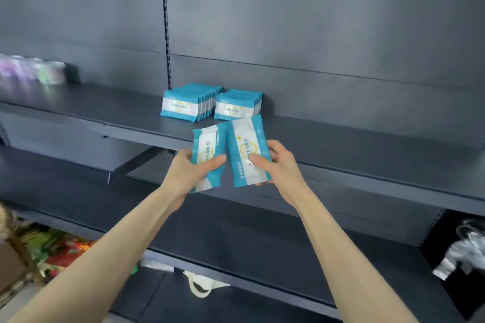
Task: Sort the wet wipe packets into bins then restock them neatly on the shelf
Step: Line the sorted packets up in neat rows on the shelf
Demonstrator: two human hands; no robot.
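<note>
Currently I see left hand (189, 173) gripping one teal-and-white plastic wipe packet (207, 148), right hand (279, 168) gripping a second packet (245, 144); two packet rows (183, 106) stand just beyond them on dark metal shelf (341, 144).

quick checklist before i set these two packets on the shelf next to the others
1. Left hand has a firm hold on the left packet: ok, thumb across its front.
2. Right hand has a firm hold on the right packet: ok.
3. Bare shelf to the right of the right row: ok.
4. Left row and right row stand upright and tidy: ok.
5. Held packets turned like the rows: not ok, both are held on end and tilted.
6. Same product as the rows: cannot tell, colours match but the print is blurred.
</note>
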